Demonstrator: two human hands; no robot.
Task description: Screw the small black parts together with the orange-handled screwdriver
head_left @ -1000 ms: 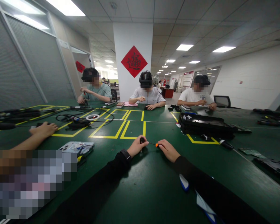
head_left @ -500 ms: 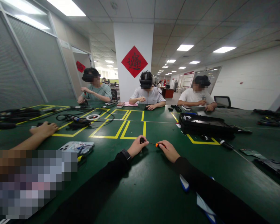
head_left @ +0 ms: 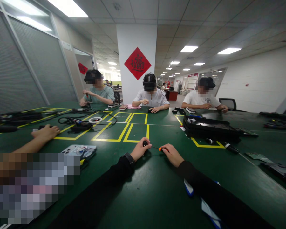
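My left hand [head_left: 141, 149], a dark watch on its wrist, is closed around a small dark round part [head_left: 145, 143] whose kind I cannot make out. Facing it, my right hand [head_left: 172, 154] pinches a screwdriver [head_left: 160, 149] with an orange collar. Its thin dark shaft points left at the part; whether the tip touches cannot be made out. Both hands are low over the green table [head_left: 143, 203]. Partly under my right sleeve lies a blue-and-white object [head_left: 188, 188].
Right of my hands are a long black tray-like case [head_left: 209, 127] and a dark handled tool [head_left: 230, 148]. Cables and a white ring [head_left: 95, 120] lie left, beyond a phone-like case [head_left: 79, 150]. A neighbour's hand [head_left: 46, 132] is at far left. Three people sit opposite.
Hardly anything differs. The view has shifted slightly, and my two hands keep their places and grips. The person opposite at right has moved one hand a little outward.
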